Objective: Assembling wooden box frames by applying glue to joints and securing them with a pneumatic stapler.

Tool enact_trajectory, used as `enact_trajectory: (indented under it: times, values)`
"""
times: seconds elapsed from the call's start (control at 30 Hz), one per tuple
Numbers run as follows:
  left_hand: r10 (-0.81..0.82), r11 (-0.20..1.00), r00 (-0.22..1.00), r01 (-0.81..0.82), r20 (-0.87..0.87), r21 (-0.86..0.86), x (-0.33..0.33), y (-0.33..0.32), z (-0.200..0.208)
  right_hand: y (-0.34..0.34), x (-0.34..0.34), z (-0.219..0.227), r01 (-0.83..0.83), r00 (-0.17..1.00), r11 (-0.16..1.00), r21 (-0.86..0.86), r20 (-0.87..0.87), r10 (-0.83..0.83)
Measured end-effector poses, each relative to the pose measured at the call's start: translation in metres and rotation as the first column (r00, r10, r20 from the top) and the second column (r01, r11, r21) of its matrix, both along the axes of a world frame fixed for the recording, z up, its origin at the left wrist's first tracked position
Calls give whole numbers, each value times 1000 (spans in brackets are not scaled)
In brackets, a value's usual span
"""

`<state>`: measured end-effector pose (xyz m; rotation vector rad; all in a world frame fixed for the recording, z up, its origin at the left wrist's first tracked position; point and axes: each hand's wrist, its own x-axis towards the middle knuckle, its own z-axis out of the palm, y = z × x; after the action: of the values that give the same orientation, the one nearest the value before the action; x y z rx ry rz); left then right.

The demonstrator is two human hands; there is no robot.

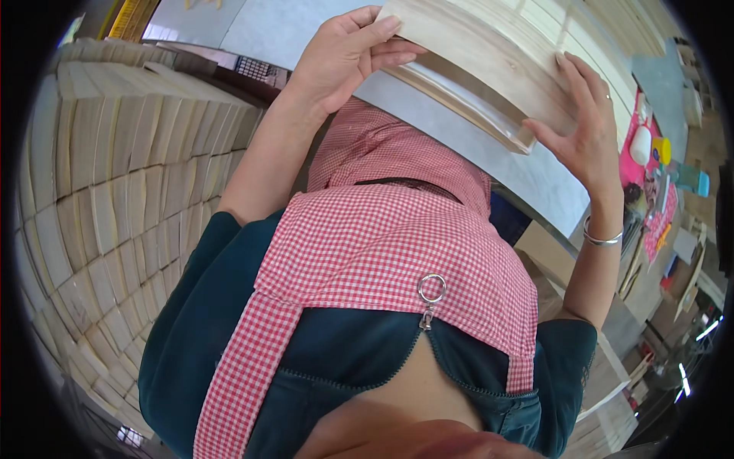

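Note:
A pale wooden box (489, 57) with a smooth, broad panel is held over the near edge of the table at the top of the view. A long gap runs along its near side, above a thin lower strip. My left hand (340, 57) is closed round the left end, thumb on the panel and the other fingers beneath. At the opposite end my right hand (585, 122) grips it, with its thumb at the lower corner and its fingers along the panel's edge. The box's far side is cut off by the picture's upper edge.
Left of me rises a tall stack of pale wooden pieces (115, 153). The grey-white table (554, 187) carries pale boards (612, 57) beyond the box. Farther right, a white bottle (641, 145) and a yellow container (661, 151) stand by pink cloth.

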<state>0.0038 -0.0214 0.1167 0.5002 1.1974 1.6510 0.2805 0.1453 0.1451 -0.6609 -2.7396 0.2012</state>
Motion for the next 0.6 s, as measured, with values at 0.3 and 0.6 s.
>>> enact_trajectory:
  times: [0.3, 0.6]
  values:
    - [-30, 988, 533, -113, -846, -106, -52, -43, -63, -11, -10, -12, -10, 1000, 999, -47, 4, 10]
    - [-108, 967, 368, -177, -923, -184, -49, -36, -54, -17, -24, -24, -24, 997, 1000, -5, 72, 24]
